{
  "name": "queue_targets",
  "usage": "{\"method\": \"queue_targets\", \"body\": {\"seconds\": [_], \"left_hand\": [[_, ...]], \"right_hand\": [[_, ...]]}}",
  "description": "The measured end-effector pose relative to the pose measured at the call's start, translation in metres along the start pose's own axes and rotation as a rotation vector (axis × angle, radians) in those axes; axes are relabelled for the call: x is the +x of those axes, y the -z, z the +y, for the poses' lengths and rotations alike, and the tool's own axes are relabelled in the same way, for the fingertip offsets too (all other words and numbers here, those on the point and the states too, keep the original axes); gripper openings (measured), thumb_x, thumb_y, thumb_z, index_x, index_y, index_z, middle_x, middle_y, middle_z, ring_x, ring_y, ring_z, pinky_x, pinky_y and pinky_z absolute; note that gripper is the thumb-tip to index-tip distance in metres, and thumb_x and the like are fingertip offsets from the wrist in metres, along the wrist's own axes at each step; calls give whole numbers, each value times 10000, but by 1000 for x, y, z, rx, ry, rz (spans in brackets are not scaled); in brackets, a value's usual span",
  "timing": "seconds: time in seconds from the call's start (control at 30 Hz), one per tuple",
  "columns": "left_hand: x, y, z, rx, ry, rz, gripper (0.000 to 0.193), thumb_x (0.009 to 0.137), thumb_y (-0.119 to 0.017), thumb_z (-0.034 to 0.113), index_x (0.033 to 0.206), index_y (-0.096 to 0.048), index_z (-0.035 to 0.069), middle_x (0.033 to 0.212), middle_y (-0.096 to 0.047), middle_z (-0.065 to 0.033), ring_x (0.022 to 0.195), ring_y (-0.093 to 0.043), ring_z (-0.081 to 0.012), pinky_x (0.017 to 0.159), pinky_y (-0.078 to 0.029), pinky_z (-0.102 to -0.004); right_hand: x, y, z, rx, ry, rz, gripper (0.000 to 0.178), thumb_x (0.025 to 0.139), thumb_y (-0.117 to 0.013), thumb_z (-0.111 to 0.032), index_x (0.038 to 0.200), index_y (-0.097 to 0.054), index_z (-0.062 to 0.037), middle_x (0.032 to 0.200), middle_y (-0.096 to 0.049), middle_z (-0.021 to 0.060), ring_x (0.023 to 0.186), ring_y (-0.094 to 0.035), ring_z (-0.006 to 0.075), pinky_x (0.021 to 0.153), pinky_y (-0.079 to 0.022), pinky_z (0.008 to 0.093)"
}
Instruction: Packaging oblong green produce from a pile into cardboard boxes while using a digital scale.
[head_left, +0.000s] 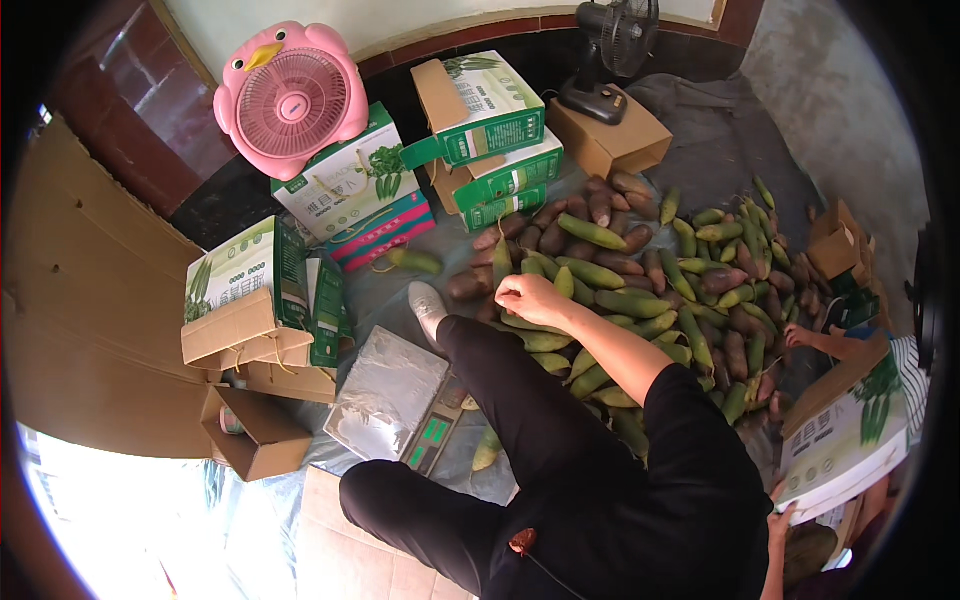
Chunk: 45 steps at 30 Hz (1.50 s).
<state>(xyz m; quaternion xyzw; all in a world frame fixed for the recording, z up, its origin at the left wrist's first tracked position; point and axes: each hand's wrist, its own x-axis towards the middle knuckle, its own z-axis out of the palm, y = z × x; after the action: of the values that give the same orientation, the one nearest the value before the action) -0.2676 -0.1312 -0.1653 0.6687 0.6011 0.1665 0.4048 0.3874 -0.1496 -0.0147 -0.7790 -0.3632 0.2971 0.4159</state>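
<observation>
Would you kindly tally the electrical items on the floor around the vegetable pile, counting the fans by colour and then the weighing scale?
Pink fan: 1
Black fan: 1
Weighing scale: 1
Total: 3

Right hand (530,297) reaches forward, fingers curled downward, forearm bare.
</observation>
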Motion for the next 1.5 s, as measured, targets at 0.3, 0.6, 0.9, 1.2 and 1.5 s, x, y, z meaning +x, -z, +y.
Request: {"method": "queue_targets", "body": {"seconds": [0.3, 0.6, 0.9, 1.2, 1.5], "left_hand": [[11, 14, 9, -183, -60, 271, 196, 849, -583, 139, 973, -659, 7, 902, -669, -86, 850, -629, -214, 810, -503, -348], [103, -2, 332, 138, -463, 284, 193, 791, -574, -10, 979, -617, -13, 980, -622, -136, 946, -576, -286, 908, -418, -391], [160, -68, 341, 539, -603, -253, 219, 766, -650, 106, 985, -659, 115, 946, -642, -78, 942, -594, -281, 983, -338, -501], [172, -61, 360, 376, -428, -320, 225, 792, -618, 80, 1014, -651, 71, 948, -640, -163, 909, -593, -357, 823, -464, -430], [166, -64, 355, 337, -548, -312, 186, 758, -642, 20, 943, -652, 31, 855, -652, -144, 808, -623, -329, 724, -494, -394]], "right_hand": [[66, -13, 45, -51, 11, 1, 146, 844, -586, -166, 884, -638, -35, 747, -655, 69, 613, -600, 167, 581, -471, 305], [159, -5, 35, -332, 68, 100, 231, 829, -612, -235, 1004, -601, -84, 949, -665, 127, 923, -627, 309, 769, -485, 418], [304, 43, -27, -976, 174, 412, 300, 822, -567, -157, 1119, -537, -121, 883, -664, 118, 807, -664, 295, 648, -507, 433], [377, 55, -46, -1339, -39, 306, 200, 834, -565, -154, 1022, -635, -148, 870, -702, -3, 795, -681, 196, 486, -501, 443], [295, 105, -11, -1262, 156, 422, 165, 850, -503, -150, 897, -659, -121, 792, -690, 79, 791, -685, 235, 621, -536, 376]]}}
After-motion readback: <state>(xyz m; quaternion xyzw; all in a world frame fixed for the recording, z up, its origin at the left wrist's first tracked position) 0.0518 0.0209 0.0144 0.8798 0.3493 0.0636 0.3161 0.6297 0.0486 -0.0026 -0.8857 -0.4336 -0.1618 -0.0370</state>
